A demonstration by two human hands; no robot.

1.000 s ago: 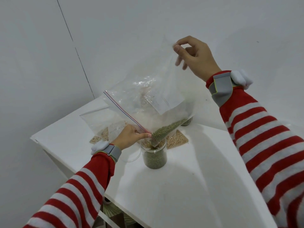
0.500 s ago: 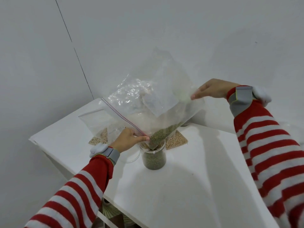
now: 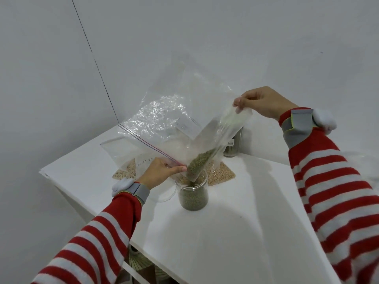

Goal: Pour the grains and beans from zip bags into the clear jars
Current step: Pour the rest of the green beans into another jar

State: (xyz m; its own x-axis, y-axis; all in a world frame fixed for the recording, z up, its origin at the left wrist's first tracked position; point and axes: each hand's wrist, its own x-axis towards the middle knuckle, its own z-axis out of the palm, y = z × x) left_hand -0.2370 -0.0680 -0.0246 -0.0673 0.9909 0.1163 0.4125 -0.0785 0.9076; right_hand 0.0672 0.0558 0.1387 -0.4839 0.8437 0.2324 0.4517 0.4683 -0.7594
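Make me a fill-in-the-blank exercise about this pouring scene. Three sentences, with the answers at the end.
1. The beans sliding from the zip bag into the clear jar are ____ in colour.
2. The right hand pinches a corner of the bag ____ than the left hand, which holds the zip edge.
3. The jar stands upright on a ____ table.

Missing words: green; higher; white.

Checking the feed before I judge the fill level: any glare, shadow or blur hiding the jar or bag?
Head view: glare speckles the crinkled upper zip bag; the green beans and jar read sharp; soft shadows cross the white table; the right sleeve softens at the frame edge.
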